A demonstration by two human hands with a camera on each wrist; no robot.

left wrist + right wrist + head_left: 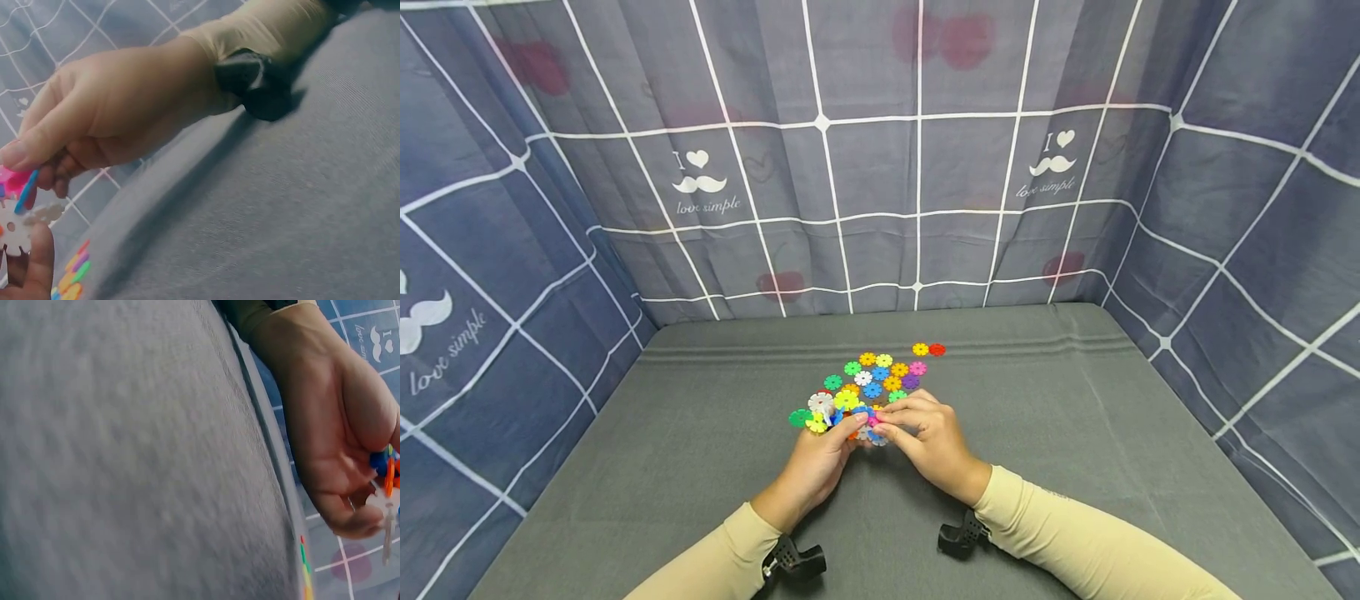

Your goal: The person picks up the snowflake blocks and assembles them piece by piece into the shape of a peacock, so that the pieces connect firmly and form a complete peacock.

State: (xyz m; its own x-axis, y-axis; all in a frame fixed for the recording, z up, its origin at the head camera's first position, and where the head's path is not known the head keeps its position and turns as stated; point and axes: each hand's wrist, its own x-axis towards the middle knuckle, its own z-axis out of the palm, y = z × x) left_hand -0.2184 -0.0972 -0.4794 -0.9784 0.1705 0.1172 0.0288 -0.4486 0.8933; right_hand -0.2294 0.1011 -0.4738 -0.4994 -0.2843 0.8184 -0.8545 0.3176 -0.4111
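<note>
The left hand [820, 462] has thumb and fingers closed on the near side of a cluster [838, 417] of joined discs, apparently to steady it; at the cluster's right, the right hand [934, 433] pinches a pink disc [874, 420], likely for fine control. Loose discs [872, 389] lie on the surface [1037, 400] beyond the cluster, presumably within easy reach.

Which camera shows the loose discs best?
The head view: the loose discs lie spread out, colours and shapes clear. The left wrist view catches only a few, foreshortened, at lower left; the right wrist view, just a thin coloured strip near the bottom.
</note>
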